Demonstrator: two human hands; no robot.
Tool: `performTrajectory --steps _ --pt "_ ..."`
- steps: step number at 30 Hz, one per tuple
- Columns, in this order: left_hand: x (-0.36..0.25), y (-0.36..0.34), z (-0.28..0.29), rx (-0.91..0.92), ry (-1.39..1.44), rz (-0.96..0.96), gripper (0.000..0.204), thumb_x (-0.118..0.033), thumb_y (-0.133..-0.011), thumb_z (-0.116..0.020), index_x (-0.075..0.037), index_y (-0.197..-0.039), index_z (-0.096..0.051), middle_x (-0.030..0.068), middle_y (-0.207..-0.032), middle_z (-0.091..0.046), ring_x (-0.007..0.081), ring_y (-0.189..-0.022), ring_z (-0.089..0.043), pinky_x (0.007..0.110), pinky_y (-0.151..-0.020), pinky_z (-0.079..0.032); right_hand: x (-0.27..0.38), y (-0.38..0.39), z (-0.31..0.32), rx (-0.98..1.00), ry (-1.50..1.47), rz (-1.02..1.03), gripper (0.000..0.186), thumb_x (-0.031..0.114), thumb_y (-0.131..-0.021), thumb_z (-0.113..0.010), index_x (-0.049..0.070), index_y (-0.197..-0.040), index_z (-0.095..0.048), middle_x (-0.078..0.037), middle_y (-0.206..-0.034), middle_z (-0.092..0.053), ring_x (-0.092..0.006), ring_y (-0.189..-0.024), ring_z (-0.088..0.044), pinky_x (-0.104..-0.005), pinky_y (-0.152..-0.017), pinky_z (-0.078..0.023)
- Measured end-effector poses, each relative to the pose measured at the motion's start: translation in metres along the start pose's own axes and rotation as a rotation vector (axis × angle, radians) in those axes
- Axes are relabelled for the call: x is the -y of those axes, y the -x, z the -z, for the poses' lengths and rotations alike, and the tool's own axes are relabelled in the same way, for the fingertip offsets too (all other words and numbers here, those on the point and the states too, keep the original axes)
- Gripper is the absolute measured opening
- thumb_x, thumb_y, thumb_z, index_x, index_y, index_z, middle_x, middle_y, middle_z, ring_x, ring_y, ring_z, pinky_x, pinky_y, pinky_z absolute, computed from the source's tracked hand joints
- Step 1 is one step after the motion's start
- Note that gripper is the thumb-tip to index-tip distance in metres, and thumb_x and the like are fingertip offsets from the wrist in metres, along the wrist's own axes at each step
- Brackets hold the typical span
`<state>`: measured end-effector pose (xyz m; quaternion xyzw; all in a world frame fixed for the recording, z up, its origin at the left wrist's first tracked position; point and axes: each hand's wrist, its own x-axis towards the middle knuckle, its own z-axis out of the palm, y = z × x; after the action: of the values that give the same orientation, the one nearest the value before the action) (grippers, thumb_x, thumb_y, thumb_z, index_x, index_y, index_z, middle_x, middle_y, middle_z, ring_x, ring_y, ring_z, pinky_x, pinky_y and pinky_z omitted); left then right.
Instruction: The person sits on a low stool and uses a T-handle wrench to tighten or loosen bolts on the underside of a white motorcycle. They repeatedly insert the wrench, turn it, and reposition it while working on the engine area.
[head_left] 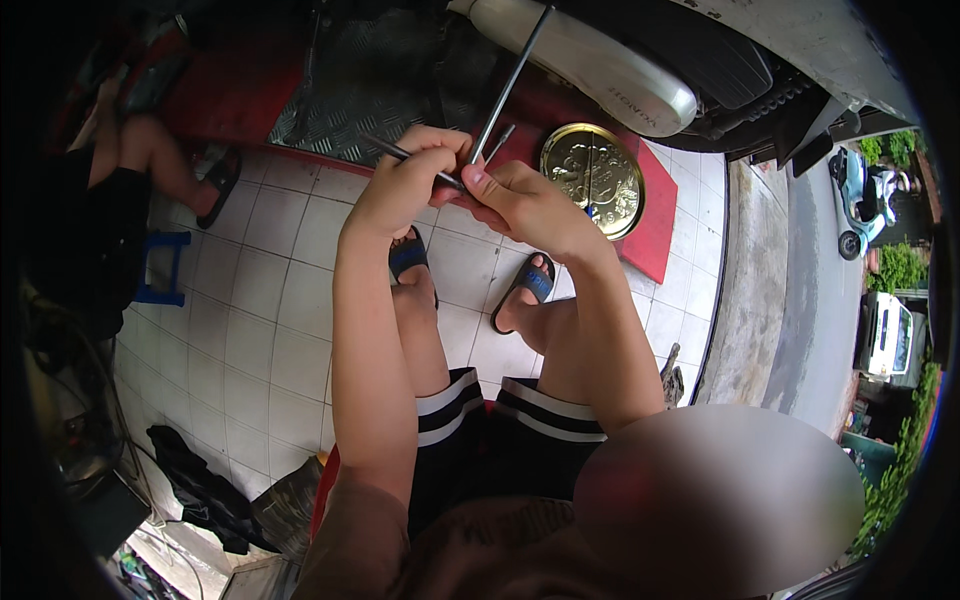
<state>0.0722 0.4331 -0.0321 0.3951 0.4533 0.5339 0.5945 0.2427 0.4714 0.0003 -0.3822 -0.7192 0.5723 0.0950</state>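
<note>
My left hand (412,182) is closed round a dark thin metal rod (385,147), whose free end points to the upper left. Meeting it at the fingertips is my right hand (530,205), closed with the thumb pressed near the base of a long silver metal rod (512,82). That rod slants up and right, toward the motorbike. A short metal piece with a dark tip (502,138) sticks out just above the right hand. The fingers hide where these pieces meet, so I cannot tell whether they are joined.
A round gold-coloured tray (632,215) rests on a red platform (655,252) to the right. Beyond stands a motorbike with a silver exhaust cover (600,65). Another person's leg (160,165) and a blue stool (163,268) are at left. White tiles (262,300) cover the floor.
</note>
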Motion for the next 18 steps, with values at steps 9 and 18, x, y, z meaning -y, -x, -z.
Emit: performTrajectory --steps 9,18 --pt "-0.007 0.0 -0.024 0.196 0.625 0.097 0.017 -0.008 -0.078 -0.039 0.0 -0.079 -0.053 -0.0012 -0.056 -0.04 0.0039 -0.04 -0.027 0.022 -0.04 -0.023 -0.027 -0.032 0.021 0.055 -0.764 0.335 0.04 0.036 -0.1 -0.049 -0.002 -0.108 -0.06 -0.004 -0.072 -0.061 -0.0082 -0.063 -0.051 -0.0239 -0.058 -0.038" --pt "0.009 0.002 -0.012 -0.625 0.612 -0.026 0.014 -0.012 -0.089 -0.056 0.002 -0.088 -0.059 0.0032 -0.068 -0.053 0.0098 -0.046 -0.04 0.026 -0.046 -0.032 -0.04 -0.091 -0.005 0.265 -1.141 0.517 0.02 0.022 -0.094 -0.063 0.003 -0.092 -0.061 0.002 -0.07 -0.052 -0.0067 -0.063 -0.044 -0.0211 -0.056 -0.033"
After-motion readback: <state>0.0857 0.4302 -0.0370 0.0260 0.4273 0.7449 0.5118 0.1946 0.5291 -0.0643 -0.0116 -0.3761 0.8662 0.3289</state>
